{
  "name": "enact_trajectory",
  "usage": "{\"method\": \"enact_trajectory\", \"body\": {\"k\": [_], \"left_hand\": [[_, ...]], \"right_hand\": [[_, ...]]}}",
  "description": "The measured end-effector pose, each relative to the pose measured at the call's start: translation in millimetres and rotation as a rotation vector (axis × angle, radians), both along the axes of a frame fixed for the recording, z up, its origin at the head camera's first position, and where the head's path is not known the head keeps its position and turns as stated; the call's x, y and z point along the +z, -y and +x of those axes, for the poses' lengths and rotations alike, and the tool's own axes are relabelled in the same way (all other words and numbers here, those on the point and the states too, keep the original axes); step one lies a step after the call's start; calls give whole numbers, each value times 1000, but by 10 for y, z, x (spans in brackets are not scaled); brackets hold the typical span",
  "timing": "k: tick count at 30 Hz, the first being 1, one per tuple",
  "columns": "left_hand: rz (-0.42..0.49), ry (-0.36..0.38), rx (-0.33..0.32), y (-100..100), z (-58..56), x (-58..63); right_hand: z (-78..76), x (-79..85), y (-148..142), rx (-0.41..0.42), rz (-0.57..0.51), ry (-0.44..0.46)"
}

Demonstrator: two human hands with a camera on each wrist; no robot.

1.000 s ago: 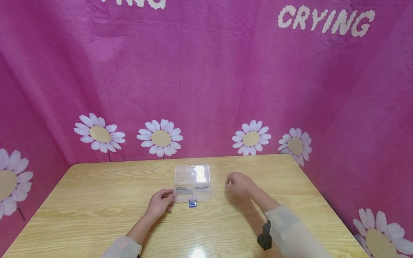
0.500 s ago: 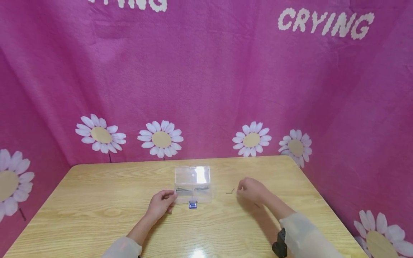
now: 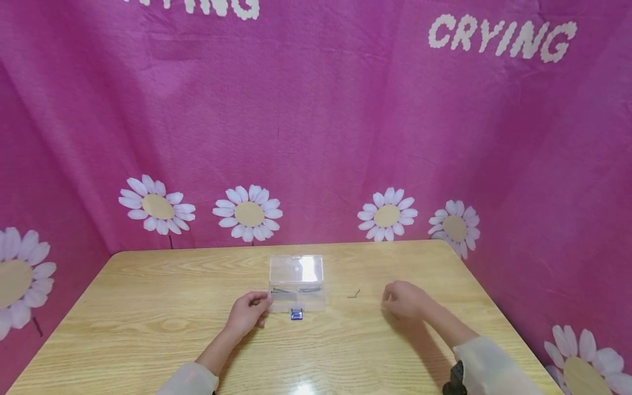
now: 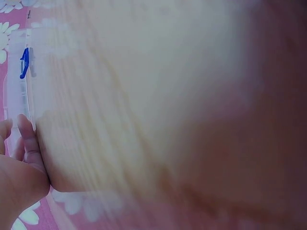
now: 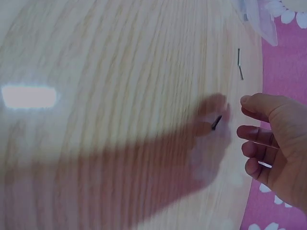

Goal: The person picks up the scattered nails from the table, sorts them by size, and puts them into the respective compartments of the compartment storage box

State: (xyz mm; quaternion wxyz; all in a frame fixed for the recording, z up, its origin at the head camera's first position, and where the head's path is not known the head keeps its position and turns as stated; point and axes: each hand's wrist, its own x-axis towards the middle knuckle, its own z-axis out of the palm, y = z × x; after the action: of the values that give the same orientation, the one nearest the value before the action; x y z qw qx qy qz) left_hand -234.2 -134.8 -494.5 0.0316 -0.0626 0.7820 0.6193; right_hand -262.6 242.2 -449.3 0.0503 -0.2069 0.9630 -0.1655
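A clear plastic box (image 3: 310, 302) stands with its lid (image 3: 286, 267) raised and a blue latch (image 3: 296, 314) at the front. Thin dark metal pieces (image 3: 282, 291), like nails, lie in its two compartments. My left hand (image 3: 245, 315) holds the box's left side; the left wrist view shows its fingers (image 4: 29, 143) at the box's edge. To the right, two nails (image 5: 239, 64) lie nearly end to end on the table. My right hand (image 3: 407, 300) hovers loosely curled, with nothing seen in it. One more nail (image 5: 217, 122) lies in its shadow.
The wooden table (image 3: 163, 307) meets a pink curtain (image 3: 316, 137) with daisies at the back and sides. A black device (image 3: 455, 378) is strapped at the right sleeve. Light glares off the tabletop near the front.
My right hand has moved right, away from the box, and two nails have come into sight on the table where it was. The left hand and the box stay put.
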Motion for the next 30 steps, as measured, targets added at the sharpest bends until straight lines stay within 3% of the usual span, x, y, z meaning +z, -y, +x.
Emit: {"method": "enact_trajectory", "body": {"k": [9, 14, 30], "left_hand": [[0, -3, 3, 0, -9, -26], [-4, -7, 9, 9, -16, -32], [-3, 2, 7, -2, -24, -28]], "right_hand": [[107, -27, -190, -30, -38, 61], [157, -37, -272, 13, -77, 67], [153, -88, -361, 50, -83, 85]]}}
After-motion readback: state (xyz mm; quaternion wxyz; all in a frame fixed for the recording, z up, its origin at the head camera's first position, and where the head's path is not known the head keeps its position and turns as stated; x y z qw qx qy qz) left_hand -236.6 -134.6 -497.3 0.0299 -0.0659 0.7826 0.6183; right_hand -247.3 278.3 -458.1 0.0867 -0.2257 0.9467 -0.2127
